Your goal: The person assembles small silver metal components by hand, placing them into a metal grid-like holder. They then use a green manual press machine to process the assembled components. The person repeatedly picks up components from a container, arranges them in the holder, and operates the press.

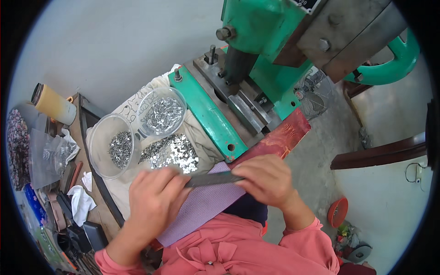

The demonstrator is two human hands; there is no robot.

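A dark, flat, narrow bar [211,179] is held level across my lap, one end in each hand. My left hand [155,201] is closed around its left end, and the fingers of my right hand [267,179] pinch the right end. What kind of bar it is, I cannot make out. Below it a purple textured cloth [197,210] lies over my lap. Just beyond the bar, a loose pile of small shiny metal pieces [176,156] sits on beige fabric. Behind the pile, the green press [208,121] stands with its steel ram [239,64] above a clamped die block [247,113].
Two clear plastic tubs, a nearer one [95,156] and a farther one [141,106], hold small metal parts. Left of them, a cluttered side table carries a yellow cup [54,104], white tissue [81,204] and tools. A fan [313,95] and red bowl [338,212] are on the right.
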